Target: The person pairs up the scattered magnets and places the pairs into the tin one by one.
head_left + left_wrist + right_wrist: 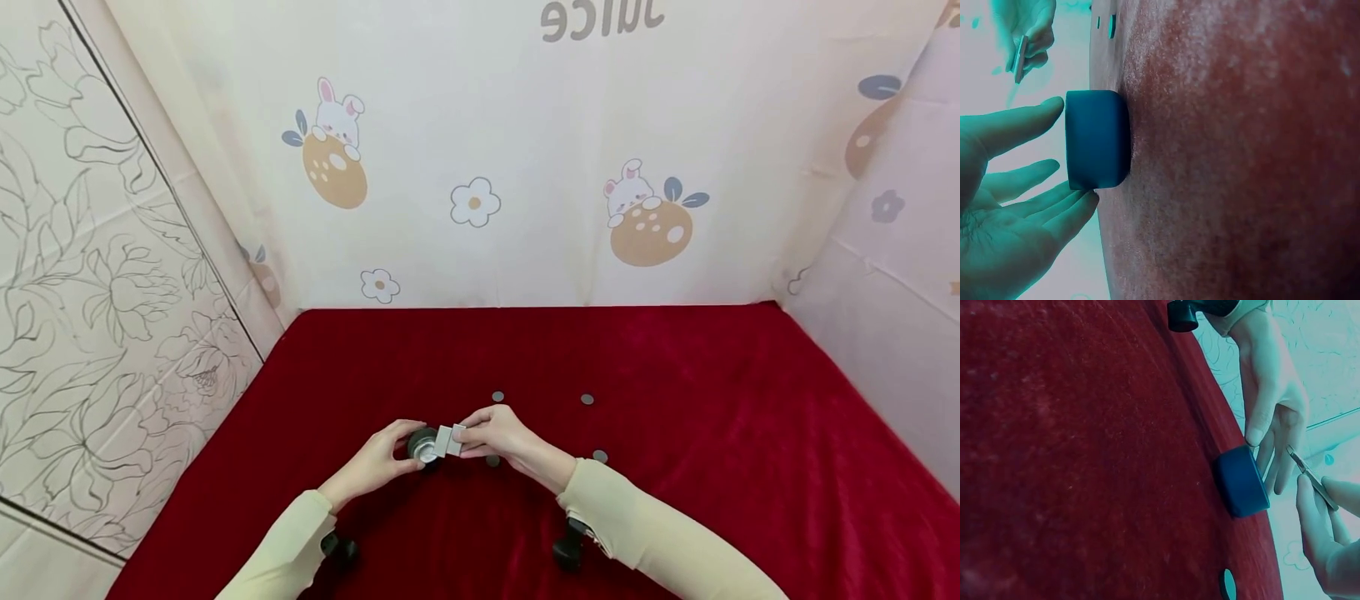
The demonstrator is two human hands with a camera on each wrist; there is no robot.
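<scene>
My left hand (378, 458) holds a small round dark pot (422, 447) on the red cloth, thumb at one side and fingers at the other. In the head view its inside looks silvery. The left wrist view shows the pot (1097, 139) standing on the cloth, its wall smooth and bluish. My right hand (498, 433) pinches a thin, pale grey rectangular piece (444, 441) in two flat sections, its kind unclear. Its far end is by the pot's rim in the head view; in the right wrist view the thin piece (1310, 476) appears edge-on, above the rim.
Several flat grey discs lie on the red cloth (720, 400), among them one disc (587, 399) at the right and another disc (498, 397) beyond my right hand. A printed curtain (525, 125) hangs behind, and a flower-patterned panel (112, 275) stands on the left.
</scene>
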